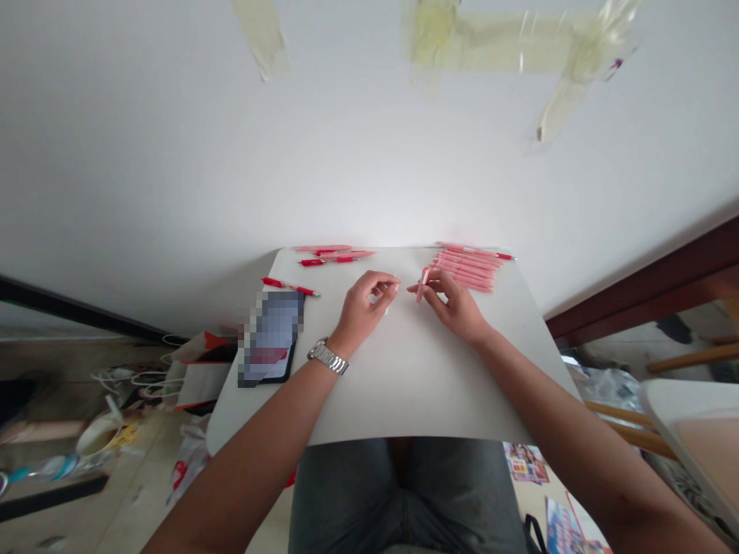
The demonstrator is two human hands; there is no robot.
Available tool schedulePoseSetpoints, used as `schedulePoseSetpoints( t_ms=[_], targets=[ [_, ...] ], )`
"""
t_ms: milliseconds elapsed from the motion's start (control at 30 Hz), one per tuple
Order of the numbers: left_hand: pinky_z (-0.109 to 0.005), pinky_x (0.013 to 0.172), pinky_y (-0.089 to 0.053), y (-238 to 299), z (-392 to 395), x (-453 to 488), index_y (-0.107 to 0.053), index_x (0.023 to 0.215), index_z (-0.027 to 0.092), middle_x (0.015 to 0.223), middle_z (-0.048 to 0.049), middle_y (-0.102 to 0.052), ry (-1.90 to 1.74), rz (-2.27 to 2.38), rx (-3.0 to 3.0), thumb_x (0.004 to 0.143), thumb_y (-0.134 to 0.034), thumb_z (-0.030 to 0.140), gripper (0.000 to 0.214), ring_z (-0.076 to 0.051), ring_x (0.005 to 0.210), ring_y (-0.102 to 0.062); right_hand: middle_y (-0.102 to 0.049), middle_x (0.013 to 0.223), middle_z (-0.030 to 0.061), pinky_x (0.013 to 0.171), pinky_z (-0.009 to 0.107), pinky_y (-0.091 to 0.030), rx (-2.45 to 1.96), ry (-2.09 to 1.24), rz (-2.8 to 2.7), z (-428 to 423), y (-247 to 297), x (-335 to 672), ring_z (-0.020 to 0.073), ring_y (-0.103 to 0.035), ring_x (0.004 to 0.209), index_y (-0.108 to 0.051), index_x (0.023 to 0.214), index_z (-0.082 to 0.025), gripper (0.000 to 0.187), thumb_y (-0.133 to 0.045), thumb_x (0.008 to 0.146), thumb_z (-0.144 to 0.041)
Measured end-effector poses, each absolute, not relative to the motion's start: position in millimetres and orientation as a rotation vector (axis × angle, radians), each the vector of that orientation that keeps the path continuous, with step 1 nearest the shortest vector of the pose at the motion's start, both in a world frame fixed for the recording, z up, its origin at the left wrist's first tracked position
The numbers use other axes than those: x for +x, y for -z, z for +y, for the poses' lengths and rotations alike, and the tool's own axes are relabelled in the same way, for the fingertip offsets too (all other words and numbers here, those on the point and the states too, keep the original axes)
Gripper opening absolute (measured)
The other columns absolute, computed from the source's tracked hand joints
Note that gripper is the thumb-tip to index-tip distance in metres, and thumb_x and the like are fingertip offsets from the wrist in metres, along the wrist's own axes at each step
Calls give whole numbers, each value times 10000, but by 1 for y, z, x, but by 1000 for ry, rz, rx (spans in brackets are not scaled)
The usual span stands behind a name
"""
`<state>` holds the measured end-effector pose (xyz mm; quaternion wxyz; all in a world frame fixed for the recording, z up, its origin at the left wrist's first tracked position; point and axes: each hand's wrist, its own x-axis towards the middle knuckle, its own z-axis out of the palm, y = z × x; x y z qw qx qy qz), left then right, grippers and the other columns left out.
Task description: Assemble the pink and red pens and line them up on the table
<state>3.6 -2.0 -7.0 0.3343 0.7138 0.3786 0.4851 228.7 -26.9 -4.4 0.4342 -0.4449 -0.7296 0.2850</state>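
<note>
My right hand pinches a short pink pen barrel over the white table. My left hand, a metal watch on its wrist, is closed in a pinch on something small and whitish that I cannot make out. A row of several pink pens lies just beyond my right hand. Loose red and pink pens lie at the far left of the table, and a single red pen sits nearer the left edge.
A phone lies on the table's left side. Bags and clutter cover the floor to the left. A white chair and wooden furniture stand on the right. Magazines lie on the floor.
</note>
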Motion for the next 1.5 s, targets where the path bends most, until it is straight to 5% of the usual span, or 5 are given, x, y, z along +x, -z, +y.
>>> schedulePoseSetpoints(
  t_ms=[333,1500],
  targets=[
    [-337,873,-524,6,1,0,-704,1009,217,962,-50,-714,-1312,1166,2003,1003,-620,290,111,-185,895,-660,-725,915,50,768,340,-546,-1162,-462,-1842,-21,4,230,191,-682,833,-617,973,-243,222,-580,1037,-452],
    [-471,980,-474,11,-2,4,-707,962,234,1075,-92,-590,-976,1441,2480,886,-773,259,104,-304,1072,-540,-758,876,32,649,314,-478,-1170,-520,-1665,-22,1,231,160,-629,695,-581,997,-246,223,-647,991,-459]
  ],
)
